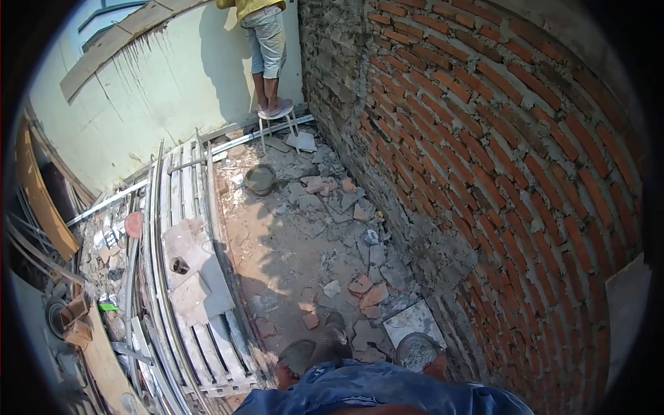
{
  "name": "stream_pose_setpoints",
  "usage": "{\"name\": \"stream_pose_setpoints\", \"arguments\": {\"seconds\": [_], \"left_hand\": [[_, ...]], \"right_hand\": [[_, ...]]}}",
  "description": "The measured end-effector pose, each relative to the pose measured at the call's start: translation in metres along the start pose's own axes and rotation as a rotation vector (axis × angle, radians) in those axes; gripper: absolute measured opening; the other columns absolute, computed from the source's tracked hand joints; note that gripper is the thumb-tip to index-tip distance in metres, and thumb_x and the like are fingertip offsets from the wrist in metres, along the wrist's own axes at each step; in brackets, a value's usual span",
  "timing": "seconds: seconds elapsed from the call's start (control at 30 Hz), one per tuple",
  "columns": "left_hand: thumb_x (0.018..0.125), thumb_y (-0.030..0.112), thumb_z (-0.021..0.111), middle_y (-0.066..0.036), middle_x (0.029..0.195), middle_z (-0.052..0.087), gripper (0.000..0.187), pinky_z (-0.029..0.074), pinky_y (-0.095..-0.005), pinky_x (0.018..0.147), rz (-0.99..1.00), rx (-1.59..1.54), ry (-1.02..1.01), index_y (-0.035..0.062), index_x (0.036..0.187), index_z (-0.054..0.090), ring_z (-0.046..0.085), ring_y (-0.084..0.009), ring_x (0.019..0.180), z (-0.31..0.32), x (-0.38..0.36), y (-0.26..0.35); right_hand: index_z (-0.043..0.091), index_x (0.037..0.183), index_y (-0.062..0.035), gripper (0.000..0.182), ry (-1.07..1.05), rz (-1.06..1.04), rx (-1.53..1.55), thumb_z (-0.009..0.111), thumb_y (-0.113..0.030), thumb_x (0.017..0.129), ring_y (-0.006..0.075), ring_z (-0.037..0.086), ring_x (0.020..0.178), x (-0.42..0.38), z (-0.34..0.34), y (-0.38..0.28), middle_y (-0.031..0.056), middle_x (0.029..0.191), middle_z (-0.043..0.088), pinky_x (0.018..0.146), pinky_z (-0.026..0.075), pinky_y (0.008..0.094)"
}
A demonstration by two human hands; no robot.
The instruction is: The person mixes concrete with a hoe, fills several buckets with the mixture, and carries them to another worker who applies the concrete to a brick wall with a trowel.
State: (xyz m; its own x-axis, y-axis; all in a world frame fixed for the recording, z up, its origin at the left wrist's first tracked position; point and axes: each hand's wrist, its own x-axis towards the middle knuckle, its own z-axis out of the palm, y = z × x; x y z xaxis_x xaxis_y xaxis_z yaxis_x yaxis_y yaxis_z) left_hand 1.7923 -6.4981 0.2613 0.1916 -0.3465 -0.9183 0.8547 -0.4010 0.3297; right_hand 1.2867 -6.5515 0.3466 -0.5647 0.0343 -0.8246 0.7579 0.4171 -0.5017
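Observation:
At the bottom of the head view, my right hand (436, 366) is closed at the rim of a round bucket (420, 351), which holds a grey, lumpy mix. On the other side, my left hand (286, 377) is closed at the edge of a darker round bucket (296, 355); its contents are hard to make out. My blue clothing (373, 387) covers part of both arms, and the fingers show only in part. Between the buckets a dark, dusty leg or boot (333, 337) stands on the ground. Beside the right bucket lies a pale square tile (408, 322).
Broken brick and rubble (373, 294) line the foot of the brick wall (498, 159). Metal frames and slats (207, 346) lie at left, bearing a board and a cup (179, 265). Ahead, another bucket (260, 179) stands near a person (266, 41) on a white stool (277, 115).

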Motion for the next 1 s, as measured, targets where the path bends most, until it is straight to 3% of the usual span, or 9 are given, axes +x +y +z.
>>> {"name": "stream_pose_setpoints", "arguments": {"seconds": [0.2,0.27,0.33,0.43,0.5,0.73,0.8,0.93,1.0], "left_hand": [[0.074,0.021,0.049,0.005,0.047,0.025,0.021,0.025,-0.0268,0.038,-0.018,-0.090,0.059,0.0201,0.058,0.035,0.026,-0.0105,0.038,0.089,0.000,0.085],[0.075,0.021,0.050,0.006,0.047,0.026,0.022,0.024,-0.0268,0.037,0.050,-0.074,0.025,0.0199,0.058,0.036,0.024,-0.0100,0.037,0.119,0.003,0.112],[0.076,0.021,0.050,0.006,0.046,0.025,0.023,0.024,-0.0268,0.036,0.063,-0.093,0.033,0.0198,0.058,0.036,0.024,-0.0100,0.036,0.131,0.015,0.138],[0.076,0.021,0.050,0.006,0.047,0.025,0.023,0.024,-0.0267,0.036,0.064,-0.097,0.061,0.0197,0.059,0.035,0.023,-0.0101,0.036,0.167,0.039,0.182],[0.076,0.021,0.050,0.006,0.047,0.024,0.023,0.024,-0.0266,0.036,0.073,-0.093,0.077,0.0196,0.059,0.035,0.023,-0.0101,0.036,0.188,0.060,0.210],[0.078,0.024,0.048,0.006,0.049,0.023,0.021,0.024,-0.0269,0.040,-0.005,-0.165,0.144,0.0187,0.062,0.035,0.022,-0.0107,0.038,0.296,0.159,0.332],[0.080,0.026,0.045,0.006,0.049,0.022,0.022,0.024,-0.0273,0.042,-0.070,-0.142,0.212,0.0185,0.062,0.034,0.022,-0.0115,0.039,0.313,0.177,0.360],[0.083,0.026,0.044,0.004,0.056,0.024,0.019,0.025,-0.0262,0.043,0.003,-0.266,0.255,0.0161,0.071,0.034,0.023,-0.0102,0.043,0.360,0.250,0.410],[0.085,0.025,0.043,0.004,0.055,0.025,0.017,0.025,-0.0257,0.042,0.055,-0.335,0.244,0.0151,0.073,0.035,0.025,-0.0091,0.043,0.378,0.277,0.430]], "right_hand": [[0.044,0.087,-0.0149,0.039,0.048,0.117,-0.067,0.047,-0.053,0.078,0.0159,0.031,0.041,-0.064,0.078,-0.018,0.0018,0.054,0.031,0.040,0.028,0.0310],[0.044,0.087,-0.0140,0.042,0.179,0.057,-0.088,0.049,-0.055,0.076,0.0164,0.032,0.044,-0.103,0.123,-0.019,0.0017,0.055,0.030,0.043,0.030,0.0324],[0.044,0.086,-0.0152,0.042,0.061,0.080,-0.099,0.050,-0.056,0.075,0.0160,0.030,0.044,-0.115,0.158,-0.021,0.0019,0.056,0.029,0.043,0.030,0.0325],[0.048,0.093,-0.0268,0.025,0.027,0.121,-0.181,0.046,-0.048,0.080,0.0167,0.036,0.059,-0.114,0.214,-0.021,-0.0007,0.072,0.040,0.047,0.033,0.0296],[0.045,0.081,-0.0140,0.038,0.004,0.115,-0.142,0.049,-0.052,0.078,0.0170,0.031,0.043,-0.105,0.259,-0.017,0.0031,0.056,0.030,0.042,0.030,0.0334],[0.050,0.088,-0.0117,0.036,0.077,0.092,-0.387,0.046,-0.047,0.083,0.0186,0.040,0.049,-0.099,0.444,0.000,0.0063,0.060,0.039,0.044,0.034,0.0357],[0.046,0.086,-0.0130,0.033,-0.070,-0.151,-0.472,0.051,-0.046,0.081,0.0169,0.042,0.061,-0.110,0.483,0.011,0.0050,0.069,0.043,0.047,0.032,0.0288],[0.054,0.093,-0.0071,0.034,-0.263,-0.128,-0.636,0.048,-0.040,0.086,0.0164,0.047,0.067,-0.111,0.580,0.012,0.0057,0.082,0.050,0.055,0.037,0.0273],[0.057,0.092,-0.0057,0.036,-0.456,-0.265,-0.805,0.047,-0.040,0.087,0.0147,0.047,0.066,-0.093,0.624,0.020,0.0041,0.079,0.052,0.060,0.039,0.0269]]}}
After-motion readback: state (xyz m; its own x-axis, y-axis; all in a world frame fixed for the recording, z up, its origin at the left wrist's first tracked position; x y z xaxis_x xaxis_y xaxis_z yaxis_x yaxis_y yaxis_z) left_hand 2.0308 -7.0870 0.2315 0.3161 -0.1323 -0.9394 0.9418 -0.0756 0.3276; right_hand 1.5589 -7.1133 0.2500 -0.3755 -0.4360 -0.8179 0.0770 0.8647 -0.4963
